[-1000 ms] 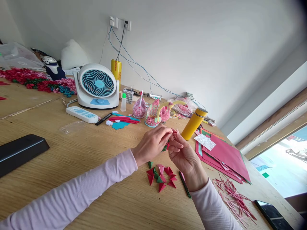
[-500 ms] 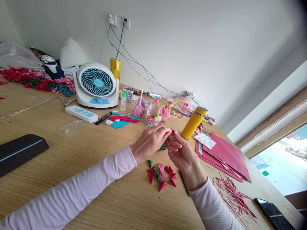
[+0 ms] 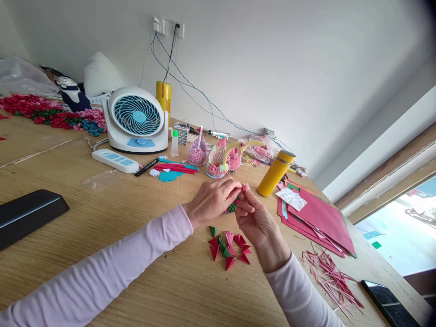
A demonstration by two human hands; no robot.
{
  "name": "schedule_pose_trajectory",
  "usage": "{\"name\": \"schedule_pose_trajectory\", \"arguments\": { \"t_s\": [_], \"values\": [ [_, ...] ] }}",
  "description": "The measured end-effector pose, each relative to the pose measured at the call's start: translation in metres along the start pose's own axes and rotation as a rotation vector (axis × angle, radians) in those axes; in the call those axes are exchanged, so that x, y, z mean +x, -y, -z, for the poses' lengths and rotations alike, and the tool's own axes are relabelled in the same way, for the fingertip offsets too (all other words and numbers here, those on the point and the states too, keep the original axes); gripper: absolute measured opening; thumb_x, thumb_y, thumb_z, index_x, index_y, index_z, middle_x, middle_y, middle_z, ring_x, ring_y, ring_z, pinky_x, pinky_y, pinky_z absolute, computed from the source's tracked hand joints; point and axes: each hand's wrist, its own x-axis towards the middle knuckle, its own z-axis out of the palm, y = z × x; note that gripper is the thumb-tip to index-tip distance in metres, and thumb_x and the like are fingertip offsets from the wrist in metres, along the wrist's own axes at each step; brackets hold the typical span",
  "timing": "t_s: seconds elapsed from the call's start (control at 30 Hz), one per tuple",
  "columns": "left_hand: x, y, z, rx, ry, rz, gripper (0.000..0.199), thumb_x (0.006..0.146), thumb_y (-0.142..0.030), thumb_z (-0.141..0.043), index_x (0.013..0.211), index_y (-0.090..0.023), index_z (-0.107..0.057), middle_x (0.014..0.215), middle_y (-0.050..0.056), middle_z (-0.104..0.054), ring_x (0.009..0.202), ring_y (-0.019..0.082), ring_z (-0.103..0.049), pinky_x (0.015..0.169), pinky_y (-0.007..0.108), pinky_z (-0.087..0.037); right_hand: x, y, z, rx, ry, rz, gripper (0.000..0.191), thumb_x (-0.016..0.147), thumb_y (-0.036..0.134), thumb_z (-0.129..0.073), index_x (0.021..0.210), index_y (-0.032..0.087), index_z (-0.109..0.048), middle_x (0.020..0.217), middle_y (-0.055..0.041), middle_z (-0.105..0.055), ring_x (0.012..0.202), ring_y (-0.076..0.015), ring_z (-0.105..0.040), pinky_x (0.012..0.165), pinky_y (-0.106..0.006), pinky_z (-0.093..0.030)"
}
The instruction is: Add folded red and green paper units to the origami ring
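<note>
My left hand (image 3: 215,199) reaches in with bent fingers, its fingertips closed at a small red folded paper piece (image 3: 243,188). On the other side of that piece, my right hand (image 3: 256,220) pinches it between thumb and forefinger. Behind and below the fingers shows part of a green-and-red folded paper model (image 3: 233,207); most of it is hidden, and I cannot tell whether a hand supports it. Nearer to me on the wooden table lie several loose paper triangles, among them a dark green one (image 3: 213,231), a pink one (image 3: 228,237) and a red one (image 3: 230,262).
Beyond my hands stand folded-paper swans (image 3: 218,159) and a yellow bottle (image 3: 276,173). To the right are red paper sheets (image 3: 320,215), thin paper strips (image 3: 329,277) and a phone (image 3: 390,302). A fan (image 3: 138,120), a power strip (image 3: 115,161) and a black case (image 3: 32,218) occupy the left.
My right hand and forearm have shifted slightly left, and the dark green strip beside the wrist is now out of sight. A little more red paper shows between the fingertips.
</note>
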Motion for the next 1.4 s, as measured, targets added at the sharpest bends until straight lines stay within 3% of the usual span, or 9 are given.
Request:
{"name": "schedule_pose_trajectory", "arguments": {
  "t_s": [0.3,0.47,0.53,0.63,0.8,0.97,1.17,1.27,1.4],
  "values": [
    [-0.001,0.002,-0.002,-0.032,-0.007,-0.012,0.013,0.098,-0.02,-0.047,0.093,-0.017,-0.058,0.085,0.003,-0.067,0.079,0.013,-0.065,0.071,0.023,-0.05,0.001,0.002,0.0,-0.02,0.028,0.001,0.007,0.082,0.016,-0.071,0.082,0.015,-0.064,0.066,0.0076,-0.059,0.038,0.0022,-0.037,0.035,-0.006,-0.035],
    [-0.006,0.019,-0.006,-0.151,0.041,0.175,0.009,0.094,-0.02,-0.05,0.096,-0.017,-0.058,0.09,0.003,-0.066,0.073,0.012,-0.064,0.07,0.024,-0.051,0.009,0.009,0.007,-0.267,-0.06,0.232,0.019,0.069,0.022,-0.082,0.084,0.016,-0.071,0.075,0.0025,-0.069,0.04,0.0013,-0.035,0.035,-0.01,-0.033],
    [-0.011,0.035,-0.009,-0.213,0.097,0.231,0.011,0.09,-0.017,-0.052,0.096,-0.017,-0.061,0.093,0.004,-0.067,0.081,0.015,-0.065,0.078,0.029,-0.053,0.014,0.011,0.012,-0.447,-0.121,0.355,0.024,0.065,0.028,-0.085,0.081,0.016,-0.074,0.071,0.0011,-0.068,0.042,-0.0012,-0.035,0.035,-0.014,-0.031],
    [-0.024,0.059,-0.018,-0.288,0.276,0.196,0.012,0.086,-0.016,-0.057,0.09,-0.018,-0.068,0.096,0.005,-0.07,0.098,0.019,-0.065,0.093,0.036,-0.05,0.023,0.008,0.023,-0.687,-0.141,0.462,0.029,0.063,0.039,-0.085,0.077,0.016,-0.076,0.053,0.0036,-0.058,0.042,-0.0044,-0.034,0.036,-0.018,-0.025],
    [-0.047,0.079,-0.035,-0.251,0.347,0.138,0.009,0.083,-0.023,-0.069,0.091,-0.023,-0.073,0.118,0.008,-0.068,0.121,0.024,-0.057,0.106,0.044,-0.044,0.035,-0.007,0.041,-0.874,-0.078,0.456,0.034,0.065,0.048,-0.082,0.075,0.016,-0.077,0.049,0.0037,-0.054,0.044,-0.0058,-0.032,0.039,-0.02,-0.025],
    [-0.055,0.08,-0.044,-0.34,0.319,0.105,0.013,0.087,-0.024,-0.066,0.098,-0.02,-0.071,0.114,0.009,-0.069,0.119,0.021,-0.058,0.103,0.04,-0.047,0.044,-0.016,0.052,-0.942,-0.103,0.458,0.039,0.064,0.051,-0.081,0.079,0.015,-0.077,0.052,0.0023,-0.058,0.044,-0.0063,-0.036,0.04,-0.02,-0.029],
    [-0.053,0.075,-0.043,-0.332,0.327,0.101,0.011,0.085,-0.026,-0.068,0.093,-0.019,-0.071,0.111,0.009,-0.069,0.118,0.022,-0.056,0.102,0.041,-0.046,0.046,-0.016,0.055,-0.978,-0.105,0.464,0.039,0.068,0.051,-0.078,0.082,0.015,-0.077,0.052,0.0025,-0.058,0.043,-0.0064,-0.037,0.04,-0.02,-0.029],
    [-0.051,0.071,-0.043,-0.33,0.325,0.09,0.005,0.086,-0.02,-0.065,0.089,-0.019,-0.07,0.107,0.008,-0.071,0.119,0.023,-0.055,0.103,0.041,-0.045,0.045,-0.016,0.055,-0.972,-0.111,0.456,0.039,0.067,0.05,-0.079,0.08,0.014,-0.076,0.052,0.0026,-0.057,0.043,-0.0066,-0.037,0.041,-0.021,-0.03],
    [-0.052,0.066,-0.045,-0.334,0.336,0.113,0.014,0.079,-0.012,-0.064,0.09,-0.019,-0.067,0.1,0.005,-0.071,0.118,0.023,-0.056,0.103,0.039,-0.044,0.045,-0.016,0.054,-0.975,-0.122,0.447,0.043,0.066,0.052,-0.078,0.081,0.012,-0.076,0.054,0.0018,-0.058,0.044,-0.007,-0.036,0.041,-0.022,-0.03]
  ]
}}
